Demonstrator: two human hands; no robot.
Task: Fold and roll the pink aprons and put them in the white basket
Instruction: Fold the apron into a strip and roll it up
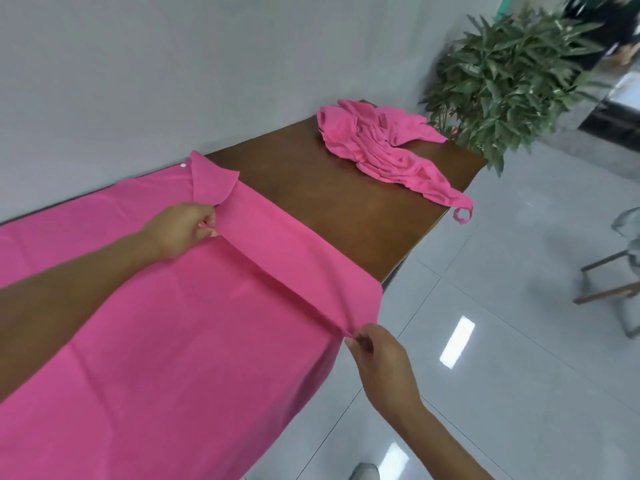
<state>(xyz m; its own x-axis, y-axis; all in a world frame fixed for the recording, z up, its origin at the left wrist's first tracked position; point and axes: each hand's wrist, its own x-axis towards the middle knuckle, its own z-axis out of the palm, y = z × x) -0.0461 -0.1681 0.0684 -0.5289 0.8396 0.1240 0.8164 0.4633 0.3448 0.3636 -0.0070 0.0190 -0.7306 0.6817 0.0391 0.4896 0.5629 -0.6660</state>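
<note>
pink apron (156, 323) spread flat over the left part of the brown table (311, 188), left hand (181, 230) pinching its fold line near the wall side by a turned-over corner, right hand (375, 355) pinching the same fold at the near table edge, fabric taut between them. further right a second apron (377, 147) lies crumpled at the far end of the table, strap hanging off the edge, then a plant (505, 81) just past the table and a chair (616, 271) on the tile floor (502, 375).

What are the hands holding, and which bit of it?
Both pinch the spread apron along one raised fold: the left hand at its far end, the right hand at its near end.
</note>
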